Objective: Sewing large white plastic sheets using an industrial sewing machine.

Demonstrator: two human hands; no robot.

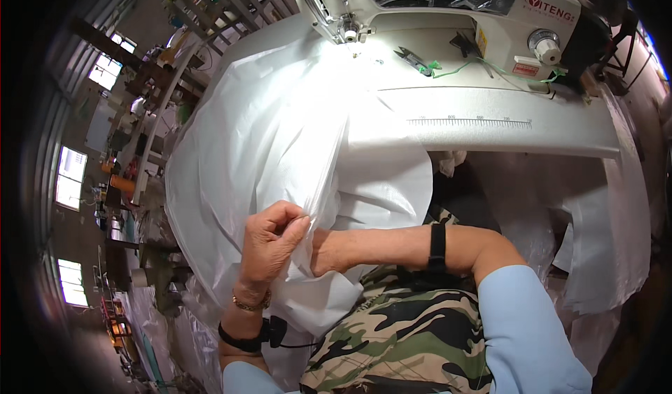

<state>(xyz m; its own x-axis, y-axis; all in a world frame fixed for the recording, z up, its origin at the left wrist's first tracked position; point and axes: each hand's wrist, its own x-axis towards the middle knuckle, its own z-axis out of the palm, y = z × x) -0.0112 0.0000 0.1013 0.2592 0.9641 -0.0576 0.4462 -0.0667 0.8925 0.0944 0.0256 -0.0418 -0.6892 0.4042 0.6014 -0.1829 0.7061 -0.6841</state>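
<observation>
A large sheet of thin white fabric (245, 135) runs from under the sewing machine's head down to my lap. My left hand (271, 241) pinches a folded edge of it between thumb and fingers, below the machine bed. My right hand (330, 252) reaches across from the right, close beside the left one. Its fingers go behind a fold of the fabric, so I cannot see whether they grip it. The sewing machine (483, 16) stands at the far side, its lamp lighting the fabric near the needle area (350, 33).
On the machine bed lie small thread snips (414, 60) with green thread (451, 72) near them. A ruler scale (476, 122) marks the table's front edge. More white sheets (609, 254) hang at the right. Racks (231, 2) and workshop clutter fill the left.
</observation>
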